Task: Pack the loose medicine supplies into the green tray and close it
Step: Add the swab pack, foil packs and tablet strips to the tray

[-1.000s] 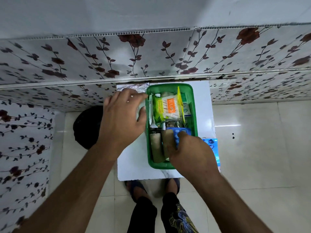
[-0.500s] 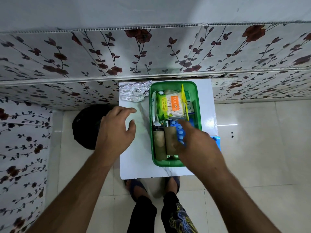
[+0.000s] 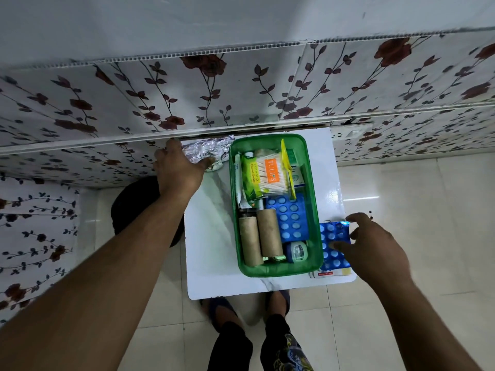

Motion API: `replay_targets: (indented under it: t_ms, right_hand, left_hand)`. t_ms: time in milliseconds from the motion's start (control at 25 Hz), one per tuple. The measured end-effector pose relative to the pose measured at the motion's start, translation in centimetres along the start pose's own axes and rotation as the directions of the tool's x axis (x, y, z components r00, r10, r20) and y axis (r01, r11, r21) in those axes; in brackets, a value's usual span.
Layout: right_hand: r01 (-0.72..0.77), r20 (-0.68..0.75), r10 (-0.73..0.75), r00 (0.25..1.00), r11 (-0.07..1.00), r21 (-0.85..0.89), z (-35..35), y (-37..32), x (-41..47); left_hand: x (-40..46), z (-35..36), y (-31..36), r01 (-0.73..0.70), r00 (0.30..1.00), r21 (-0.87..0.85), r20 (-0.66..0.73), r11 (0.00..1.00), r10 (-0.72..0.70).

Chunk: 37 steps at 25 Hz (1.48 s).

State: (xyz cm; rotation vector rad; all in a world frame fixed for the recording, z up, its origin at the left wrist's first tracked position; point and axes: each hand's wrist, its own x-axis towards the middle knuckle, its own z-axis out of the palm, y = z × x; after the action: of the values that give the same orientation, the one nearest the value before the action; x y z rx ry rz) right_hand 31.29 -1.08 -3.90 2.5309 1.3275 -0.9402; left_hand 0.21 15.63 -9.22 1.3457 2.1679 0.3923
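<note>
The green tray (image 3: 313,167) stands open on a small white table (image 3: 211,236). Inside lie a cotton swab pack (image 3: 265,175), two brown rolls (image 3: 259,236), a blue blister strip (image 3: 289,218) and a small round tin (image 3: 296,251). A silver foil strip (image 3: 211,151) lies left of the tray at the table's back edge; my left hand (image 3: 178,168) rests on its left end, fingers spread. Right of the tray a second blue blister strip (image 3: 333,236) lies on the table, and my right hand (image 3: 372,247) touches it with open fingers.
A floral-papered wall (image 3: 241,97) rises directly behind the table. A dark round stool (image 3: 134,207) stands left of the table on the tiled floor. A white paper with red print (image 3: 325,274) pokes out under the blue strip. My feet (image 3: 249,306) are at the table's near edge.
My right hand left the tray and moved right onto the loose blue strip. My left hand moved forward from the bare tabletop to the foil strip.
</note>
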Motion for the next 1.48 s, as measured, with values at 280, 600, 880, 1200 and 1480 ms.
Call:
replay_targets:
  t_ms: [280,600,880,1200,1480]
  right_hand:
    - [-0.065,0.007,0.065,0.998,0.963,0.261,-0.4,0.7,0.7]
    - [-0.033,-0.021,0.05,0.999,0.875,0.483,-5.0,1.0,-0.4]
    - [0.064,-0.15,0.047,0.988,0.75,0.658,-7.8,-0.2,-0.5]
    - [0.059,-0.129,0.038,0.991,0.738,0.673,-7.2,0.2,-0.2]
    - [0.046,-0.114,0.039,0.993,0.752,0.658,-7.1,0.1,-0.2]
  left_hand:
    - [0.2,-1.2,-1.2,0.105,0.984,-0.342,-0.102,0.934,-0.148]
    - [-10.8,-10.3,3.6,-0.005,0.999,-0.582,-0.045,0.813,-0.026]
    - [-17.2,-5.5,5.7,-0.326,0.895,-0.034,0.31,0.945,0.32]
    - [-16.5,-5.4,6.1,-0.303,0.925,0.008,0.243,0.953,0.292]
    - [-13.3,-2.8,10.9,-0.55,0.723,-0.062,0.463,0.833,0.512]
